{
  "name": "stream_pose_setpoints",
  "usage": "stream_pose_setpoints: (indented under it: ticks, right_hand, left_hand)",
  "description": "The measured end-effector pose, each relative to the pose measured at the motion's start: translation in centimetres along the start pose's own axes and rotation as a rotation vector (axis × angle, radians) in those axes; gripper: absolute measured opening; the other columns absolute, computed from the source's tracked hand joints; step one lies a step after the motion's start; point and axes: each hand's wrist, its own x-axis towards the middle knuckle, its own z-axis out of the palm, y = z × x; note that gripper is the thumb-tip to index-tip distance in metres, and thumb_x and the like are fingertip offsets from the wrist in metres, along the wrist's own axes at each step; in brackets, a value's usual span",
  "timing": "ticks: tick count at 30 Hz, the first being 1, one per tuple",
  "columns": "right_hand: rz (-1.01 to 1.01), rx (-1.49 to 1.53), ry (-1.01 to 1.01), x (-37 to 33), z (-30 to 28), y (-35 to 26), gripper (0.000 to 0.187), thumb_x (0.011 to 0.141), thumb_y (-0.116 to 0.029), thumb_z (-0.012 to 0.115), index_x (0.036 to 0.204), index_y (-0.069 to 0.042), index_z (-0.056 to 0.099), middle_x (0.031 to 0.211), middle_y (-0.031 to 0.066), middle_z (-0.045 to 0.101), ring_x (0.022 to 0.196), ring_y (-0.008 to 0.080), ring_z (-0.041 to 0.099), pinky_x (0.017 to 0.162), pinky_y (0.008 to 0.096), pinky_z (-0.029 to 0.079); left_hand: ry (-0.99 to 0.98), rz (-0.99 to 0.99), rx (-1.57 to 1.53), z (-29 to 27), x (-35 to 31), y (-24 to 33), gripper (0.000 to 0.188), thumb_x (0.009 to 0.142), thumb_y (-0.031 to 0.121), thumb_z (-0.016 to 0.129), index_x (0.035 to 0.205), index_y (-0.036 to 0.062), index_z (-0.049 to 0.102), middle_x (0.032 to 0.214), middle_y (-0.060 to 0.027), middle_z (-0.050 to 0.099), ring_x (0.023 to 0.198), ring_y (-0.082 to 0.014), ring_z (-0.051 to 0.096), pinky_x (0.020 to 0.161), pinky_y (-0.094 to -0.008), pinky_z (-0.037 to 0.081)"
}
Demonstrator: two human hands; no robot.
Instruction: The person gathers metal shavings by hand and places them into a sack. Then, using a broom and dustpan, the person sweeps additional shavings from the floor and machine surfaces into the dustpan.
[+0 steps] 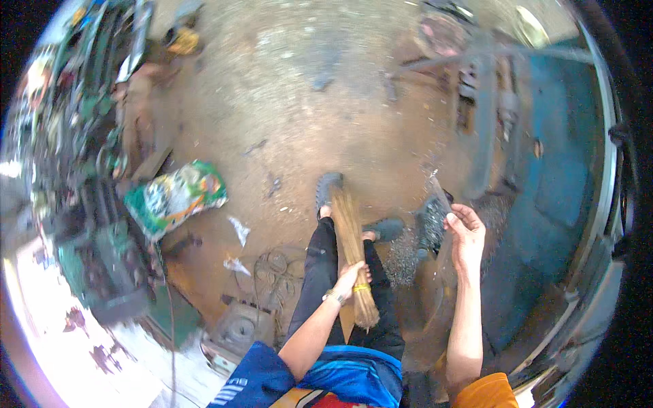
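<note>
My left hand (352, 280) is wrapped round a bundled stick broom (349, 228) near its yellow tie. The straw-coloured bristles point down and away toward my feet, and the bound end lies over my thigh. Out to the right, my right hand (466, 234) pinches a thin, pale, translucent strip (441, 194) between thumb and fingers; blur hides what it is made of. Below that hand, a heap of grey metal shavings (403, 262) lies on the floor beside my right shoe (384, 230).
A green and white printed sack (180, 197) lies at the left, near green machinery (102, 258). Coiled wire (275, 268) and white scraps (239, 231) are on the brown floor (286, 149). A large blue machine panel (558, 149) stands along the right.
</note>
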Motion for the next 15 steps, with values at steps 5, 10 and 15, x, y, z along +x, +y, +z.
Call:
stream_pose_setpoints:
  ticks: [5,10,15]
  right_hand:
    - [0.075,-0.013,-0.251,-4.0,15.0,0.1,0.027,0.082,0.000,0.069,0.107,0.004,0.063,0.090,0.0075,0.065,0.074,0.0137,0.060,0.070,0.0259,0.049]
    - [0.251,-0.027,-0.539,-11.6,32.3,5.1,0.027,0.082,-0.003,0.071,0.107,0.002,0.064,0.092,0.0082,0.069,0.079,0.0141,0.065,0.072,0.0255,0.051]
    - [0.356,-0.119,-0.887,-21.6,52.3,8.7,0.029,0.083,-0.005,0.072,0.109,0.005,0.064,0.091,0.0100,0.069,0.078,0.0147,0.065,0.073,0.0261,0.052]
  left_hand:
    - [-0.119,-0.002,-0.098,-5.7,-0.8,3.8,0.023,0.092,0.029,0.060,0.094,0.0053,0.059,0.080,-0.0047,0.062,0.068,-0.0189,0.064,0.065,-0.0336,0.056]
    - [-0.086,0.030,-0.185,-11.6,-4.6,6.3,0.020,0.090,0.025,0.062,0.090,0.0050,0.062,0.076,-0.0061,0.064,0.065,-0.0187,0.064,0.061,-0.0336,0.056]
    - [-0.059,0.283,-0.398,-18.3,-8.9,11.2,0.025,0.087,0.025,0.065,0.091,0.0008,0.064,0.072,-0.0074,0.063,0.062,-0.0190,0.063,0.057,-0.0343,0.055]
